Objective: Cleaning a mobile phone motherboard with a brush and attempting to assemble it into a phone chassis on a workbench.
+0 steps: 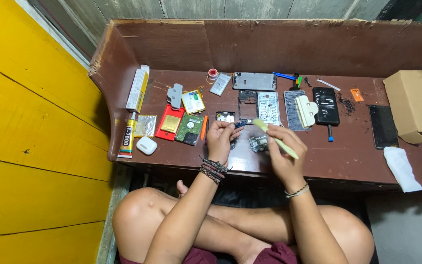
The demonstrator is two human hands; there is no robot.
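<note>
My left hand [221, 139] pinches a small dark phone part [239, 124] with a blue end, held just above the brown wooden table [348, 156]. My right hand [283, 154] grips a pale green brush [275, 139] whose tip points up-left at that part. Below the two hands a small green circuit board [257, 143] lies on the table. Just behind my left hand sits a small black camera frame piece [225, 116]. Bead and cord bracelets wrap my left wrist.
Phone pieces lie along the table: a grey phone frame [254, 81], a black middle frame [247, 103], a black phone [326, 105], a dark screen [383, 126]. At the left are a glue tube [127, 139], a red case [170, 122] and a white earbud case [146, 145]. A cardboard box [416, 102] stands right.
</note>
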